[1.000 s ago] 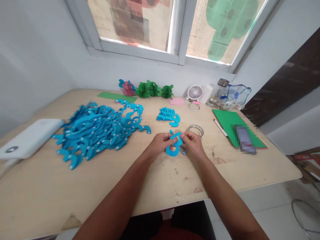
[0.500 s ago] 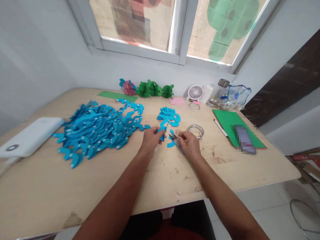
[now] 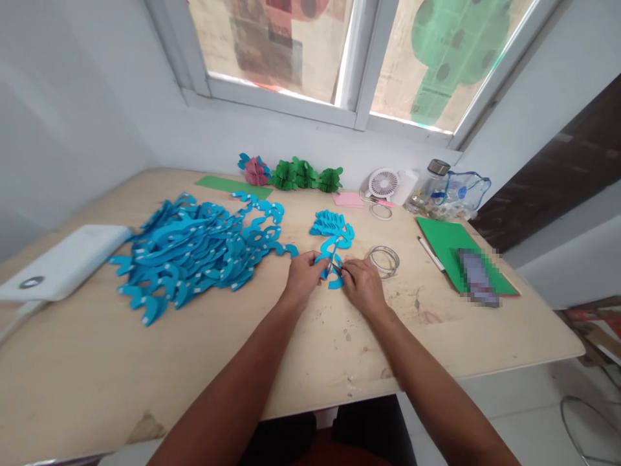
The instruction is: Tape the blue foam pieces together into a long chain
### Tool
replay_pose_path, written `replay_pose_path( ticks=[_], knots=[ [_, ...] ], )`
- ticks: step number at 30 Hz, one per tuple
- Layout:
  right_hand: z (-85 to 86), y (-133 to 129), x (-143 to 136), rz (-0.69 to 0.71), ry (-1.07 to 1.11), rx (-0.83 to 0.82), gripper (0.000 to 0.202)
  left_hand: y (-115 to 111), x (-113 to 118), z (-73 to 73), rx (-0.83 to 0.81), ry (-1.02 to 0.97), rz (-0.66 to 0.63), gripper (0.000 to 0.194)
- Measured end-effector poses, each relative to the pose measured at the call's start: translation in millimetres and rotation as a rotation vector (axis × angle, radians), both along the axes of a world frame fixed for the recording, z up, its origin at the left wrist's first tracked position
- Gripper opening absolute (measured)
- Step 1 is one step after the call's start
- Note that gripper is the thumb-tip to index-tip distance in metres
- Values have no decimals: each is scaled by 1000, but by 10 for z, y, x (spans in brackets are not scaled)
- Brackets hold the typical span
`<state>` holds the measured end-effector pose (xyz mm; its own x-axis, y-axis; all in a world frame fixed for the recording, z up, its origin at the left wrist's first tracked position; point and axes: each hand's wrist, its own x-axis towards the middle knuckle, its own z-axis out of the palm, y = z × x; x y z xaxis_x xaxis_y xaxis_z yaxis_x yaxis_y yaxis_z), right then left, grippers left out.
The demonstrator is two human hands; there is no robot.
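- The left hand has its fingers pinched together on a blue paper piece, raised slightly over the desk; keep that pinch close to the working edge so the paper does not flop.
- The right hand has its fingers curled nearly closed on what looks like a pair of scissors; the handles are hidden under the hand, so how wide they are spread cannot be told.
- The blue paper piece sits between the two hands, at the dark blade, in front of the small blue cluster; whether the edge is biting into it is too small to make out.
- With a curve like this, it is best to turn the paper with the left hand and let the scissors stay fairly steady, using short closes.
- Left fingertips and blade are very near each other; the thumb is safest behind the line of the blade.
- A loose blue curve lies just below the blade, so tilting the tip slightly up should avoid snagging it.
- The pale rings lie just beyond the right hand; a small, tucked elbow movement should leave them undisturbed.
- The big blue pile is well left of the blade, which leaves comfortable room for turning the paper.
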<state>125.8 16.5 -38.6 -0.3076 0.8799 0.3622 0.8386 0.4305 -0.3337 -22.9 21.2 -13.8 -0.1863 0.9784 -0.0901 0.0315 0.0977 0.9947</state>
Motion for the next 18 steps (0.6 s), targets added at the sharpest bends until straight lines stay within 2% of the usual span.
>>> replay_pose_path(
  ticks=[10, 14, 18],
  knots=[
    [-90, 26, 29, -5, 178, 30, 29, 12, 17, -108, -2, -11, -40, 13],
    [-110, 24, 39, -71, 254, 56, 32, -5, 33, -72, -20, -30, -36, 8],
    [-120, 19, 39, -52, 221, 55, 31, -20, 45, -15, -45, -30, -45, 1]
  ],
)
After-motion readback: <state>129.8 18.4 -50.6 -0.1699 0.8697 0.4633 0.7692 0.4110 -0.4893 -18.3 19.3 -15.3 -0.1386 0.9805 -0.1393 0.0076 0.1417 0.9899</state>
